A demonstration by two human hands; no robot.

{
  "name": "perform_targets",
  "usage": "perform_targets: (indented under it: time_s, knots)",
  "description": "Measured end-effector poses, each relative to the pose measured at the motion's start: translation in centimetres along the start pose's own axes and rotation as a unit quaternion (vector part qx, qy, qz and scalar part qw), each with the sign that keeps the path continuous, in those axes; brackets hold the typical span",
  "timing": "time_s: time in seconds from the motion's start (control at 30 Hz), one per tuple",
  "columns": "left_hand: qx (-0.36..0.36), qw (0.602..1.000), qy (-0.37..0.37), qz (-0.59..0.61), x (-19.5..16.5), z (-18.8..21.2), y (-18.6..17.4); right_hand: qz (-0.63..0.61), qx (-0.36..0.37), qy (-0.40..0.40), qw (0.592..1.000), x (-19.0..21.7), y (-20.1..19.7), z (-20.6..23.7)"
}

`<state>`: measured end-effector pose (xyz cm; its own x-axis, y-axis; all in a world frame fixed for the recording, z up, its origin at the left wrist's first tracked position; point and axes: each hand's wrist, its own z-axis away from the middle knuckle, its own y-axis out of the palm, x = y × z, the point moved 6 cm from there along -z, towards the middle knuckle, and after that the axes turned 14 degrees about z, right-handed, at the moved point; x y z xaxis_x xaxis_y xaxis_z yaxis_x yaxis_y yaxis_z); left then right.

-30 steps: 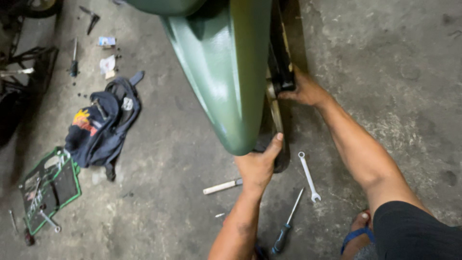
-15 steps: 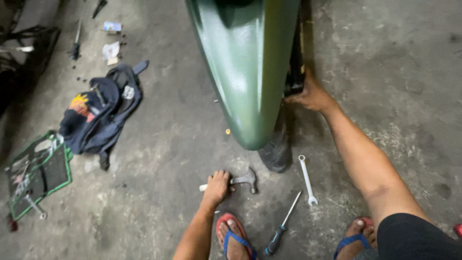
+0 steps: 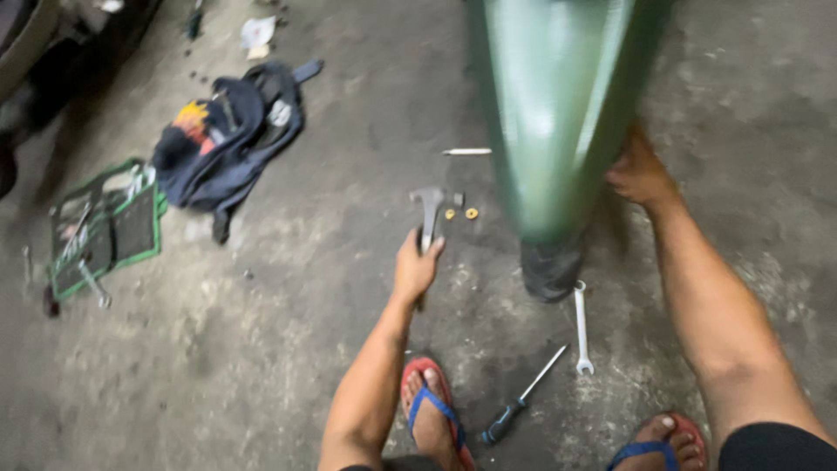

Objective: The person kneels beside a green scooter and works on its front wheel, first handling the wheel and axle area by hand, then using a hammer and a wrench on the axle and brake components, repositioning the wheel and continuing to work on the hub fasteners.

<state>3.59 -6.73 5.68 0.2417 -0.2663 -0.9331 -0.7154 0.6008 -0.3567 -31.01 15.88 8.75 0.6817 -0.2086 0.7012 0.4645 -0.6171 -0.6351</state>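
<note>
Concrete floor [image 3: 261,366]: one hammer [image 3: 429,214], one wrench [image 3: 581,327], one screwdriver [image 3: 523,397].

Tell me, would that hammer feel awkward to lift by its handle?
Probably top-heavy: the hammer has a metal head at the far end, while the left hand grips the handle lower down. It looks rigid, so it should not flex. Laid on the concrete floor, its flat-sided head would likely stop it rolling.
</note>
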Motion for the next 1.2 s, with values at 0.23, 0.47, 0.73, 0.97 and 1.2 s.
perform_targets:
  time_s: [0.23, 0.47, 0.73, 0.97, 1.2]
  knots:
    - [-0.147, 0.979, -0.067, 0.127, -2.2, -3.3, 0.4, -0.036, 0.013, 0.009, 0.999, 0.6, -0.2, -0.2]
    - [-0.098, 0.994, -0.025, 0.031, -2.9, -5.6, -1.1, -0.031, -0.007, -0.007, 0.999, 0.6, 0.0, -0.2]
    - [-0.078, 0.983, -0.085, 0.141, -2.4, -6.5, -2.0, -0.093, 0.016, 0.060, 0.994, 0.0, 0.7, 0.2]
    - [-0.076, 0.978, -0.118, 0.157, -2.1, -6.3, -1.2, -0.221, 0.023, 0.029, 0.975, -0.1, 1.2, 0.4]
    - [-0.099, 0.992, 0.027, 0.075, -3.7, -5.9, -1.7, -0.132, 0.004, 0.013, 0.991, 0.9, 0.3, -0.3]
